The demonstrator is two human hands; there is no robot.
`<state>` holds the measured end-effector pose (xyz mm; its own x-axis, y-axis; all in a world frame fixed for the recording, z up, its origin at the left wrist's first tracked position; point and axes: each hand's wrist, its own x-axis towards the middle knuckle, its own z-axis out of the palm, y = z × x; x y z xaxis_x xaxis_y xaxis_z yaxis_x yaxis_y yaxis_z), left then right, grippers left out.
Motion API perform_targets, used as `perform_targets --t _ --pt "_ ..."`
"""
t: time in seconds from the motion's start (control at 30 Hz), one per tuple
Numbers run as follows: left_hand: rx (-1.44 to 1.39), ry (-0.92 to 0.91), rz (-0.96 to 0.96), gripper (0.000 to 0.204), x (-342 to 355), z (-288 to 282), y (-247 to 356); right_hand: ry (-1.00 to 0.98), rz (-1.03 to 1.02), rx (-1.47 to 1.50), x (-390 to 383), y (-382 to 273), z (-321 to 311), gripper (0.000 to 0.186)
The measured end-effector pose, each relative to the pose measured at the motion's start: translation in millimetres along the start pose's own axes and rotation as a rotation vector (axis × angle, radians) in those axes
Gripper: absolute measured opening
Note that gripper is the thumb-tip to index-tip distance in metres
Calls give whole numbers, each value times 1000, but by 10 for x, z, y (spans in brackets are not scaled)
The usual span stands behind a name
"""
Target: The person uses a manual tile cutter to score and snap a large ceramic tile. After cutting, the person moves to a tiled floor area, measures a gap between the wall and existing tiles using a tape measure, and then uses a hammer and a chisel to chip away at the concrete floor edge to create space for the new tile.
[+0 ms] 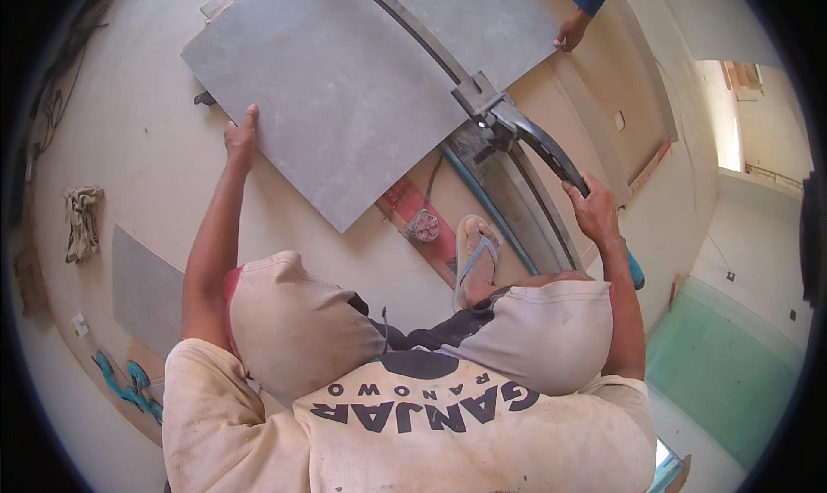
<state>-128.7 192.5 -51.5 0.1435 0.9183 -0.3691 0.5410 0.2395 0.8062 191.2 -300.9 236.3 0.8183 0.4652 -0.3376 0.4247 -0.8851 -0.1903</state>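
A large grey tile (319, 88) lies across a manual tile cutter, beneath its long metal rail (409, 24). My left hand (242, 136) grips the tile's left edge, thumb on top and the fingers partly hidden below. My right hand (594, 209) is closed around the black tile cutter handle (547, 144), which slopes down toward me from the sliding carriage (478, 97) on the rail. That carriage sits near the tile's near edge. At the far right, another person's hand (571, 32), in a blue sleeve, touches the tile's right edge.
My sandalled foot (478, 260) is beside the cutter's base and a red part with a round wheel (422, 226). Bundled cloth (83, 223), a grey tile piece (146, 273) and teal suction lifters (129, 385) lie left. Brown sheets (616, 88) stretch along the right.
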Motion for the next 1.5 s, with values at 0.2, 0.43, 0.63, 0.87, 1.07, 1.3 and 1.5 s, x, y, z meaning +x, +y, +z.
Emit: perform_targets --t 0.2,0.43,0.63,0.87,1.07,1.3,1.5 --pt "62 -140 -139 41 -109 -282 67 -92 -82 116 166 107 106 40" --pt "350 -134 -20 37 -393 -584 550 -336 -253 323 488 69 -60 43" --pt "796 -232 271 44 -746 -377 1338 -466 -446 471 886 -123 -192 45" --pt "1014 -452 571 48 -1351 710 1946 -434 -561 584 1315 -348 21 43" --pt "964 -414 748 54 -1623 1641 1757 -668 -398 601 1514 -641 -121 49" --pt "694 -260 582 63 -1773 2372 1511 -565 -584 716 1556 -550 128 40" --pt "637 -181 620 61 -1613 2388 1190 -635 -507 798 1570 -606 87 33"
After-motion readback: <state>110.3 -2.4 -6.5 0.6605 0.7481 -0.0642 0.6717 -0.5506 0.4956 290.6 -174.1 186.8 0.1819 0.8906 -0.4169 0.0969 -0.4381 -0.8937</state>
